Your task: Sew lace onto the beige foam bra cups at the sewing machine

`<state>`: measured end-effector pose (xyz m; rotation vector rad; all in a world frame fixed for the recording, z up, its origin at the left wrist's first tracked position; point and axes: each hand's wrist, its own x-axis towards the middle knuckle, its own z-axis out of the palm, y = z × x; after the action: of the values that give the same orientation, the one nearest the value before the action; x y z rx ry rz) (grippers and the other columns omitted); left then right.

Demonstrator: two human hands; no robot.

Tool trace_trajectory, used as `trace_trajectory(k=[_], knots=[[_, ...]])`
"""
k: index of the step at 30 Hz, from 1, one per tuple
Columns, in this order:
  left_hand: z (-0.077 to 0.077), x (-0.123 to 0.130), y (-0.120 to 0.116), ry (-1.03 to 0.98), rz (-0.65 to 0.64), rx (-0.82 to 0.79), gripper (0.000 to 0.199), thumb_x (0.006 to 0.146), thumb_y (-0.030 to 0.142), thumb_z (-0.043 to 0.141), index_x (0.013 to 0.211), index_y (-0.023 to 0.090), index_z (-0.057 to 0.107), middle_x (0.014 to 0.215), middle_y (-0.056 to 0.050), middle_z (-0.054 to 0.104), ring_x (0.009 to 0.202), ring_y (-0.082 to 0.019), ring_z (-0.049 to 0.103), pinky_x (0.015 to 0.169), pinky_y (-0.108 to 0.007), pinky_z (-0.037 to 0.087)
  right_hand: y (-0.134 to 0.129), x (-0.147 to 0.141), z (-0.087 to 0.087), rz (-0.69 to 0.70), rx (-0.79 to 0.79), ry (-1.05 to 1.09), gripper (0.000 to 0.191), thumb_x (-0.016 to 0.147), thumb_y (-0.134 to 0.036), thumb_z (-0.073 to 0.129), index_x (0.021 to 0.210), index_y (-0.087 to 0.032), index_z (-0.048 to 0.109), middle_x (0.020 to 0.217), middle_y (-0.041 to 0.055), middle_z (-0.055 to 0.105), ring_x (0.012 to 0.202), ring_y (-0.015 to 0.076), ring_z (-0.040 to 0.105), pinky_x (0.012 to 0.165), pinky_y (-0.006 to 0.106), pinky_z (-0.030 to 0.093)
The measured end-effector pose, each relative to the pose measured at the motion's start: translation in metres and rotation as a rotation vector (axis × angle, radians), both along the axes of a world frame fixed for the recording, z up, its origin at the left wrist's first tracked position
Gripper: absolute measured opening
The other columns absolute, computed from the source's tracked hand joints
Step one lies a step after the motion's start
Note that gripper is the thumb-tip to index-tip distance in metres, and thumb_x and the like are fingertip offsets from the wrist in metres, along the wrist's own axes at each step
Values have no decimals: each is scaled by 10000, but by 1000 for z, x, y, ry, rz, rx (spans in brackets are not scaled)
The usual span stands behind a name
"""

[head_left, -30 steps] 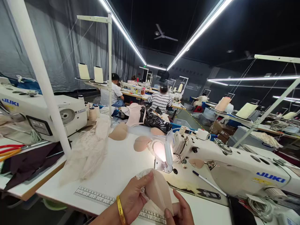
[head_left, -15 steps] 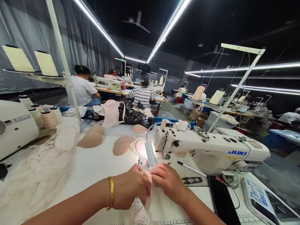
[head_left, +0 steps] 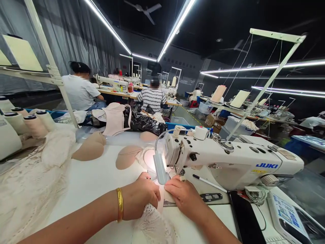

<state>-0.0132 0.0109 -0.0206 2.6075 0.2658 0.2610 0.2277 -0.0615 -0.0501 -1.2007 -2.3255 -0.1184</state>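
Observation:
My left hand (head_left: 141, 196), with a gold bangle at the wrist, is closed on pale lace fabric (head_left: 153, 223) that hangs below its fingers. Close by on the right, my right hand (head_left: 184, 195) presses its fingers together at the edge of the light pink fabric (head_left: 159, 195), just in front of the needle area. A grey lamp (head_left: 159, 167) lights this spot and partly hides it. The white sewing machine (head_left: 228, 159) stands behind my right hand. Beige cup pieces (head_left: 129, 157) lie left of the machine head.
Right of my right hand lie thread snips (head_left: 211, 197), a pen (head_left: 210, 183) and a black phone (head_left: 245, 217). Lace fabric (head_left: 33, 189) covers the table's left side. Thread cones (head_left: 35, 126) stand behind it. Two people sit at machines further back.
The view has shifted and come closer. More lace now shows below my left hand, and my right hand's fingers lie flatter beside the lamp.

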Motion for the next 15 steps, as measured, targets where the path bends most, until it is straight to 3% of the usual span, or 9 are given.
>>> trace_trajectory(k=[9,15], knots=[[0,2,-2,40,54,69,367,491,-28,583,709,221,740,1043,-35,764,784,-217,658,978,-478,361,3,2,-4,-28,-35,13,330,951,-34,511,1079,-261,713,1037,32,769,927,207,652,765,308,513],[-3,4,-6,30,74,115,325,476,-13,594,671,215,716,1023,-31,771,798,-239,642,846,-427,356,2,2,-3,-29,-24,0,337,933,-20,521,1076,-267,700,1026,30,764,907,208,655,767,310,516]])
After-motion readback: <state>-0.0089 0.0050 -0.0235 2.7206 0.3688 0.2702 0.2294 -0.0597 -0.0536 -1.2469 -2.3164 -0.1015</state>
